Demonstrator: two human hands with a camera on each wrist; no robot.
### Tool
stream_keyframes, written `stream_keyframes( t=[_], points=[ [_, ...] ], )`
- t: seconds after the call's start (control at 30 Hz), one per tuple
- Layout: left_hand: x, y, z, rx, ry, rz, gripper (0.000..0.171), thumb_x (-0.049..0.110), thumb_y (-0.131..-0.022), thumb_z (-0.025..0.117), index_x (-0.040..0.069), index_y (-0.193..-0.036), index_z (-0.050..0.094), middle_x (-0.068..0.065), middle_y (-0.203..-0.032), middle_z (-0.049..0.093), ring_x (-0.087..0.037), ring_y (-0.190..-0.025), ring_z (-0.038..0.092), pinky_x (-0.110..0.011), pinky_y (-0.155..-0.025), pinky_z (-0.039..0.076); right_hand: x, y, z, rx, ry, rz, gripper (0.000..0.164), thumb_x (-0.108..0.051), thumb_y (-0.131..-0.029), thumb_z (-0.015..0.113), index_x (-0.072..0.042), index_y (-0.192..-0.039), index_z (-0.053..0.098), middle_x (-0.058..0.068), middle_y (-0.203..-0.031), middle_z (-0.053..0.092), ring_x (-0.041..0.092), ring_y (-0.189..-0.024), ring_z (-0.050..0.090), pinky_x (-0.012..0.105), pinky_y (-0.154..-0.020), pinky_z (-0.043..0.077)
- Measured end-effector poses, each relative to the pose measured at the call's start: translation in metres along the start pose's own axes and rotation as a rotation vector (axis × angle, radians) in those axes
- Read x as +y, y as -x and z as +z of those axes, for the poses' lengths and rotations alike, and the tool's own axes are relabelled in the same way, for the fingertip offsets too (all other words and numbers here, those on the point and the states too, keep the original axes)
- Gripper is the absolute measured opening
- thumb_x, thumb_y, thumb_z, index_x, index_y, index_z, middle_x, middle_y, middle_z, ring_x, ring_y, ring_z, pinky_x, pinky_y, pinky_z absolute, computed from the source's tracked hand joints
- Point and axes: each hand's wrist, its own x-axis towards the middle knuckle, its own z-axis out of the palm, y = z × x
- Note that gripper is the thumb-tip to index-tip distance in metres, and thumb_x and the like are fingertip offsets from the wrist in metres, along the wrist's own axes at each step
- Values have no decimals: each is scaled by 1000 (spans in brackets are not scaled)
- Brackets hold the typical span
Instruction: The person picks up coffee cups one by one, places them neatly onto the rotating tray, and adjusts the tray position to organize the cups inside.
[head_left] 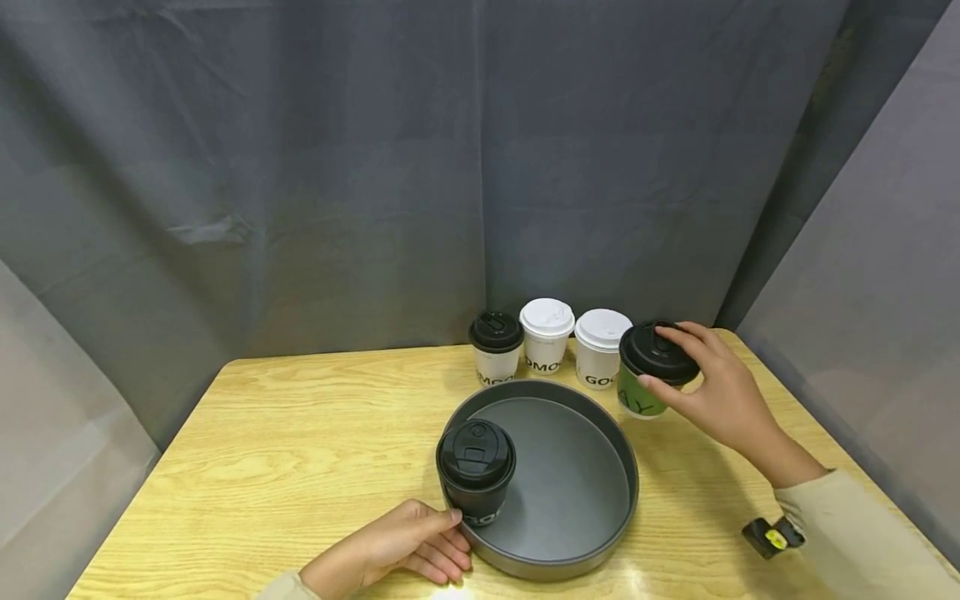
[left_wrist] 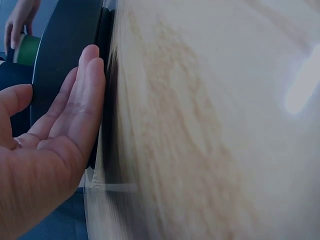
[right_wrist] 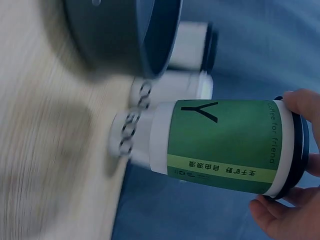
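With its fingers on the black lid, my right hand [head_left: 716,387] grips a green paper coffee cup [head_left: 636,393] at the back right. The cup's green sleeve [right_wrist: 225,145] fills the middle of the right wrist view, fingers curled at the lid end. My left hand [head_left: 408,542] lies against the near left side of a round dark grey pan [head_left: 558,567]. Its fingers [left_wrist: 90,100] stretch straight along the pan's outer wall, and the thumb is at the rim. Inside the pan, at the left, a black lidded coffee cup [head_left: 476,467] stands upright.
Behind the pan stand a white cup with a black lid [head_left: 497,350] and two white-lidded cups [head_left: 547,333] [head_left: 600,350]. They line the far edge of the wooden table [head_left: 300,450]. Grey cloth [head_left: 360,167] hangs behind; light panels flank both sides.
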Motion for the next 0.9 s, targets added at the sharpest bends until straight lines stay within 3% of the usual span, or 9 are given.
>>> stream_keyframes(
  t=[0.17, 0.43, 0.73, 0.9],
  points=[
    [1, 0, 0, 0, 1, 1, 51, 37, -99, 48, -11, -102, 64, -17, -91, 71, -16, -74, 70, -30, -69, 59, -40, 21, 3, -13, -63, -95, 69, -21, -69, 86, -14, -131, 57, 16, -133, 49, 37, -115, 51, 53, -83, 46],
    [0, 1, 1, 5, 3, -5, 51, 38, -99, 48, -11, -102, 64, -16, -91, 72, -16, -74, 71, -30, -69, 59, -83, 59, 28, -160, -132, -157, 68, -36, -73, 84, -27, -133, 55, 0, -139, 47, 22, -123, 50, 41, -92, 49],
    [-2, -1, 0, 9, 11, 9, 50, 36, -99, 47, -11, -101, 64, -18, -90, 71, -16, -73, 70, -29, -68, 59, -104, 77, 40, -205, -185, -241, 68, -42, -74, 81, -30, -135, 52, -5, -140, 44, 20, -122, 50, 42, -91, 51],
    [-5, 0, 0, 10, 20, 0, 51, 37, -100, 47, -11, -102, 64, -17, -90, 71, -16, -73, 70, -29, -67, 59, -105, 83, 44, -274, -180, -191, 65, -47, -79, 76, -35, -136, 49, -8, -143, 41, 17, -124, 47, 42, -89, 52]
  ],
)
